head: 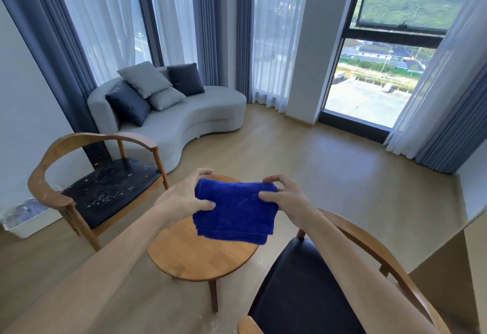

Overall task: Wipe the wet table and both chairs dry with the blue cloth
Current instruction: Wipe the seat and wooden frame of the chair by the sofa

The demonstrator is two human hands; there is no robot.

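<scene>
1. Blue cloth (234, 209): terry towel, folded into a thick pad, held in the air above the round table. Its lower folded edges hang loose toward the tabletop; whether they touch it cannot be told.
2. Left hand (184, 196): grips the cloth's left end, thumb on the near face, fingers curled over the far top edge.
3. Right hand (284, 196): pinches the cloth's right end, thumb on the near face, fingers curled over the top.
4. Round table (189, 254): small, wooden, three-legged look, between the two chairs. The visible top shows no clear droplets, though the cloth hides part of it.
5. Left chair (102, 191): wooden arms, dark seat plainly speckled with water drops; judged not yet wiped.
6. Right chair (316, 289): nearest the camera, dark seat, no drops to be made out.
7. Handling, by judgement: the cloth is light, soft and limp and will sag wherever unsupported. It is absorbent and not slippery. Best taken flat under one palm as a folded pad, or by the two ends as here to refold it.
8. Background: grey sofa (184, 120) with cushions, well apart from the chairs.
</scene>
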